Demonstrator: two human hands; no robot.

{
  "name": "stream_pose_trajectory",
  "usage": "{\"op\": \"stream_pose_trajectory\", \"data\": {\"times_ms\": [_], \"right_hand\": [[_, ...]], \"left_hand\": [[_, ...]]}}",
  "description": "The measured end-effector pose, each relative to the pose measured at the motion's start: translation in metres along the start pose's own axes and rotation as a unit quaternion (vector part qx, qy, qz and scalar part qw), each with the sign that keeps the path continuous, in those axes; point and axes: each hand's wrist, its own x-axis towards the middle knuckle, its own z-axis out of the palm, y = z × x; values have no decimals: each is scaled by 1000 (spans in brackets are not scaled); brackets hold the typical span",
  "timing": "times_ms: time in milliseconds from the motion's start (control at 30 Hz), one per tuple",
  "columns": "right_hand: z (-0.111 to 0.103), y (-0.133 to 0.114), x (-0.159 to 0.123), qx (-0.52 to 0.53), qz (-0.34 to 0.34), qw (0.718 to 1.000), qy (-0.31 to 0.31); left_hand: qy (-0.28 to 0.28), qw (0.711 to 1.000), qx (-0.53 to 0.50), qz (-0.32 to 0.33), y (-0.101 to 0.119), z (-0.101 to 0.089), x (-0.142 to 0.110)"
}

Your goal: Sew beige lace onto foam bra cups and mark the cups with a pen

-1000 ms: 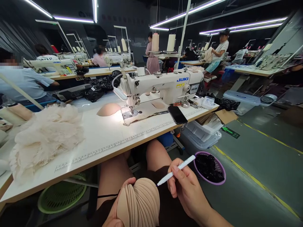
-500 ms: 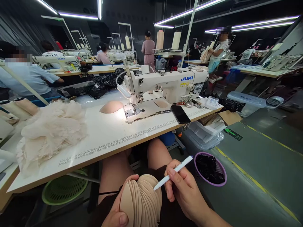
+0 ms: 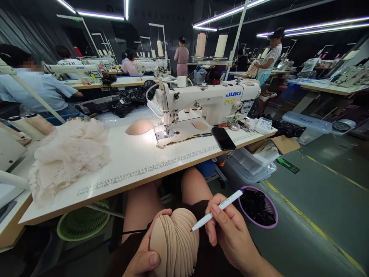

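Over my lap, my left hand [image 3: 147,252] grips a fanned stack of beige bra cups [image 3: 177,242], its thumb pressed on the nearest one. My right hand [image 3: 230,231] pinches a white marker pen [image 3: 217,209] with a purple tip. The tip points down-left and is at the upper right side of the stack; whether it touches cannot be told. On the table [image 3: 138,161] ahead stands a white sewing machine [image 3: 210,100]. A single beige cup [image 3: 140,127] lies left of its needle, and another beige piece [image 3: 199,125] lies under its arm.
Sheer cream fabric [image 3: 70,154] is heaped at the table's left. A black phone [image 3: 223,138] lies near the front edge. Below are a green basket [image 3: 83,221], a purple basket [image 3: 276,209] with black plastic, and clear bins [image 3: 250,165]. Several people sit or stand farther back.
The pen has drawn slightly off the stack to the right, and its purple tip now shows. The whole view has shifted a little. Both hands keep their holds.
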Motion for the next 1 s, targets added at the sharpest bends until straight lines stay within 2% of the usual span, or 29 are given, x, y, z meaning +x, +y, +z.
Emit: {"op": "stream_pose_trajectory", "data": {"times_ms": [133,233,333,533,700,833,1000], "right_hand": [[2,0,0,-32,0,999,-5],[3,1,-2,-19,9,1000,-23],[4,0,-3,-9,5,1000,-15],[5,3,-5,-32,13,999,-31],[2,4,-4,-15,-1,1000,-15],[5,3,-4,-40,3,999,-24],[7,4,-4,-20,1,999,-25]], "left_hand": [[23,999,32,7,0,1,0],[28,999,39,4,1,2,1],[28,999,43,-1,2,2,1],[-8,999,34,4,3,6,2],[-15,1000,24,3,5,16,2],[-50,998,19,23,6,24,2],[-40,999,29,23,7,27,2]]}}
